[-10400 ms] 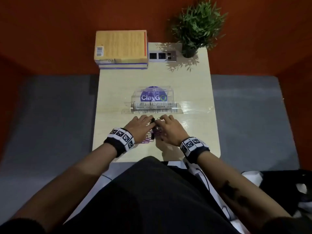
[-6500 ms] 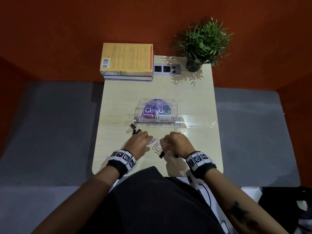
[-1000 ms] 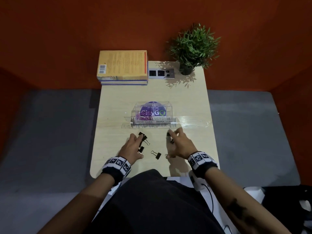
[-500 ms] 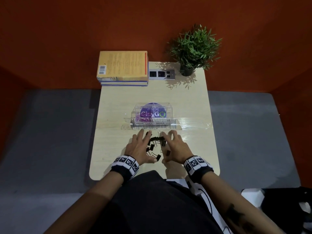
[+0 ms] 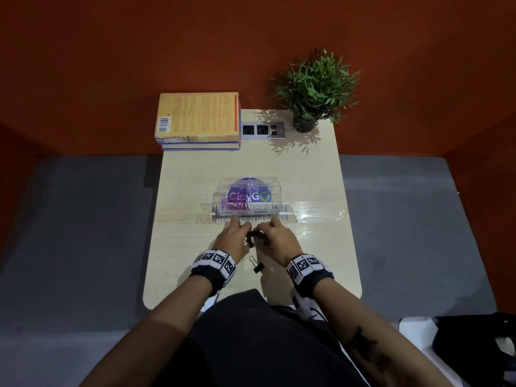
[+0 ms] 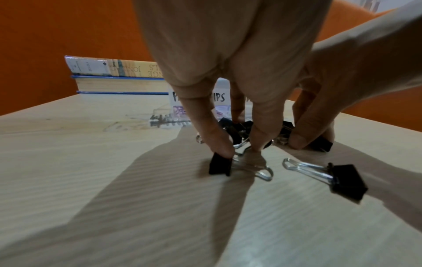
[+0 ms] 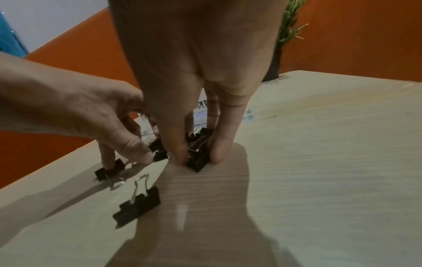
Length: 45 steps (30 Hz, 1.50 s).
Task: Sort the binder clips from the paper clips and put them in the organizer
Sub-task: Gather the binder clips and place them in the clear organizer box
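Several black binder clips (image 5: 255,241) lie bunched on the table just in front of the clear organizer (image 5: 276,188). My left hand (image 5: 240,233) and right hand (image 5: 270,233) close on the bunch from both sides, fingers curled down. In the right wrist view my right hand (image 7: 196,159) pinches a cluster of binder clips (image 7: 198,162) between thumb and finger. In the left wrist view a fingertip of my left hand (image 6: 242,144) presses one clip (image 6: 220,166). One loose binder clip (image 5: 258,266) lies nearer me, untouched. Purple paper clips (image 5: 234,202) fill the organizer's left compartment.
A stack of books (image 5: 198,118) sits at the table's far left and a potted plant (image 5: 312,90) at the far right, with a socket panel (image 5: 262,130) between them. Clear tape (image 5: 318,215) stretches right of the organizer. Orange walls surround the table.
Half a second ago both hands lay with fingers spread over the clips. They have drawn together and curled round the bunch, leaving one clip behind nearer me.
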Each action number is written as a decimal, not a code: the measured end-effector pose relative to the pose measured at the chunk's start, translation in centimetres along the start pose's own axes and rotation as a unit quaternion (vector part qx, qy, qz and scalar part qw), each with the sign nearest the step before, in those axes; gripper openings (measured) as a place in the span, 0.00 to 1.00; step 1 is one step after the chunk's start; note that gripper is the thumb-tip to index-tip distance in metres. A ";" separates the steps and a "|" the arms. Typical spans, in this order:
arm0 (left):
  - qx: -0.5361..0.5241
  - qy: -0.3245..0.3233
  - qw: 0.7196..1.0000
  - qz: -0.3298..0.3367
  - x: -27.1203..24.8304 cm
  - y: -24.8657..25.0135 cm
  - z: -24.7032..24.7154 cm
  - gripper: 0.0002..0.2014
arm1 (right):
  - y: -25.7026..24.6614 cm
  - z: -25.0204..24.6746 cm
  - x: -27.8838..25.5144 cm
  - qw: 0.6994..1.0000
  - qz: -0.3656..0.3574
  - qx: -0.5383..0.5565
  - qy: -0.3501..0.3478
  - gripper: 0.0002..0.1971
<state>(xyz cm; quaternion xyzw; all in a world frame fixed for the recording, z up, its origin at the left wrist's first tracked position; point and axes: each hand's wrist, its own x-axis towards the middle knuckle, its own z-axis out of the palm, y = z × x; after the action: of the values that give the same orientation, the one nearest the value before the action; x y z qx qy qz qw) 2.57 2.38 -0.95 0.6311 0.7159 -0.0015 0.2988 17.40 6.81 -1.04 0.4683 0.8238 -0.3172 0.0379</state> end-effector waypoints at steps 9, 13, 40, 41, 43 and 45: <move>-0.041 0.020 0.999 -0.011 0.7 1.3 -0.4 0.07 | 0.4 0.0 0.2 0.993 0.044 0.091 0.062 0.12; -0.077 0.038 0.996 -0.010 1.0 1.4 -0.3 0.06 | 1.2 -0.3 0.3 0.983 0.073 0.141 0.091 0.13; -0.117 0.142 0.977 -0.105 0.6 2.0 -5.4 0.06 | -0.8 -10.4 5.7 0.973 0.080 0.171 0.132 0.06; -0.102 0.122 0.981 -0.112 0.0 1.2 -4.7 0.06 | -0.9 -10.3 5.8 0.978 0.073 0.154 0.123 0.08; -0.065 0.061 0.987 -0.132 -1.0 -0.2 -3.4 0.16 | -1.1 -10.2 5.7 0.982 0.064 0.126 0.124 0.12; -0.036 -0.005 0.987 -0.157 -1.9 -0.9 -2.3 0.31 | -0.9 -10.3 4.9 0.979 0.066 0.118 0.154 0.11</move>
<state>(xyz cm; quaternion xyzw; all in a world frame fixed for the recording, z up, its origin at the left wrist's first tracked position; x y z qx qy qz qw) 0.80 1.36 1.37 0.4994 0.8045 -0.0258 0.3205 16.35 15.86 5.86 0.5664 0.7435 -0.3331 -0.1242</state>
